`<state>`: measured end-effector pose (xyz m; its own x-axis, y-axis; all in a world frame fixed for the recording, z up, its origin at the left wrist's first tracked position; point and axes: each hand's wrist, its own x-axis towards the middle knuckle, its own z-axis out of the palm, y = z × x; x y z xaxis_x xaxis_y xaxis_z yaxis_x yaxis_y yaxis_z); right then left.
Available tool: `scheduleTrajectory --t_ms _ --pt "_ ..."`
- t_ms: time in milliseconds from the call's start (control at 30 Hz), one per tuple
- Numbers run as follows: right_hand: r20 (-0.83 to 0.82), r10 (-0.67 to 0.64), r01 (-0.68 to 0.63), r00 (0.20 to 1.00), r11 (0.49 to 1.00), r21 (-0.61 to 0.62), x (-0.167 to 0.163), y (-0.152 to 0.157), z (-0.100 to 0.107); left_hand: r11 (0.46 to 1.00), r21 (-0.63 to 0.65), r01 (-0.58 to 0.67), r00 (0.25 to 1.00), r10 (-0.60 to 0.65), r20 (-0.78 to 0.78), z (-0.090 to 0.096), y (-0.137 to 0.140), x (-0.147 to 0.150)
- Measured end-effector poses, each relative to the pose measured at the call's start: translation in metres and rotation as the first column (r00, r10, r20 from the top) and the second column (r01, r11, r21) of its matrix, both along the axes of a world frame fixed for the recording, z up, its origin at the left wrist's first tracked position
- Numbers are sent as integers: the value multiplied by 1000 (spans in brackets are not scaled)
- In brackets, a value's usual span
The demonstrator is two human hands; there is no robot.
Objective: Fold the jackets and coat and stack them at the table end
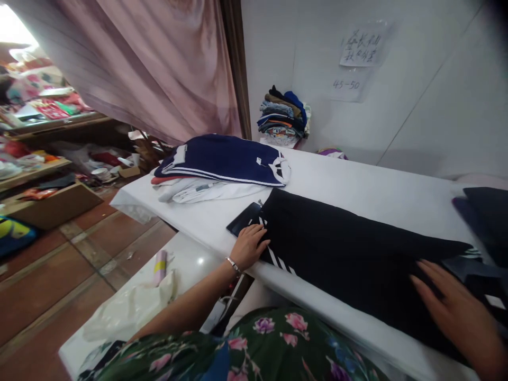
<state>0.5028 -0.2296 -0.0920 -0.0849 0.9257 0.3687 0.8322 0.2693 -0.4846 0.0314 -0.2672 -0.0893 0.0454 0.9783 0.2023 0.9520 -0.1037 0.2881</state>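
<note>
A long black garment [337,243] with white stripes lies folded lengthwise across the white table; I cannot tell whether it is trousers or a jacket. My left hand [251,245] rests on its striped left end, fingers laid out flat. Just beyond those fingertips a dark smartphone [241,219] lies on the table, touching or very near the cloth. Over the garment's right part is my right hand [448,304], slightly blurred, with fingers stretched out and nothing visible in them. Whether the right palm presses on the cloth is unclear.
Folded clothes, a navy striped shirt [226,156] on top, lie at the table's far left. Dark garments [486,217] sit at the right edge. A clothes stack [281,116] stands by the wall. A lower white surface [186,259] holds a plastic bag [133,312].
</note>
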Motion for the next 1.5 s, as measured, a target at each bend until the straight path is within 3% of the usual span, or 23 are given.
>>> scheduleTrajectory --t_ms 100,200,300,467,567,633,700,767,833,1033,1167,1333,1500 --pt "-208 276 -296 938 952 -73 -92 11 15 997 29 -73 997 73 -5 1 4 -2" --pt "-189 477 -498 858 864 -77 -174 31 14 991 20 -134 991 135 -27 4 7 1" --pt "-19 565 -565 825 820 -93 -230 57 5 985 -14 -175 983 174 -58 6 11 3" --pt "272 517 -487 812 856 -175 -280 88 -5 980 -74 -184 981 179 -69 9 23 7" --pt "212 497 -466 841 866 -182 -283 99 -7 979 -115 -166 985 161 -55 8 31 9" --pt "1 462 -455 887 875 -165 -276 105 -4 977 -148 -154 988 148 -49 6 34 9" --pt "-280 346 -399 895 903 -157 -265 112 1 975 -167 -149 989 146 -28 4 37 9" --pt "-520 183 -318 834 930 -182 -254 116 7 972 -177 -153 988 156 2 3 38 8" --pt "-653 61 -262 755 941 -215 -247 117 11 970 -181 -160 985 168 29 3 37 9" --pt "-729 27 -326 684 906 -272 -253 106 4 961 -192 -200 976 213 50 11 40 7" --pt "-823 -39 -329 566 905 -270 -254 105 4 978 -90 -189 982 186 -35 22 62 -3" --pt "-909 -100 -275 405 934 -226 -244 116 28 995 -101 25 976 -46 -215 19 101 -5" --pt "-942 -29 -274 333 953 -126 -235 127 59 979 -180 94 941 -146 -304 12 127 -10"
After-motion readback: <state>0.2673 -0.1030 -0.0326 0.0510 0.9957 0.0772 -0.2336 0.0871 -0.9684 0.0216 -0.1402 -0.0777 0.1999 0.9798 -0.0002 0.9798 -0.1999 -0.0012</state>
